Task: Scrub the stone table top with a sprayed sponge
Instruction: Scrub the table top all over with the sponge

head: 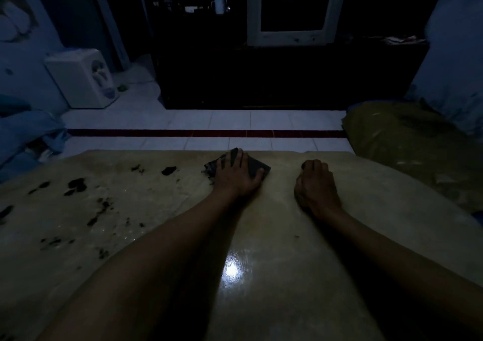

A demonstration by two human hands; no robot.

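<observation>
A tan stone table top (274, 210) fills the lower view, wet and shiny near me, with dark blotches (77, 185) on its left half. My left hand (235, 176) lies flat on a dark sponge (257, 168) near the far edge, pressing it to the stone. To its right, my right hand (316, 186) rests on the table as a closed fist, holding nothing that shows. Both forearms stretch out from the bottom of the frame.
The room is dim. Beyond the table lies a white tiled floor (209, 121) with a red stripe. A white box-like appliance (83, 76) stands at the left, a dark cabinet with an old monitor (292, 8) at the back, an olive cushion (413, 142) on the right.
</observation>
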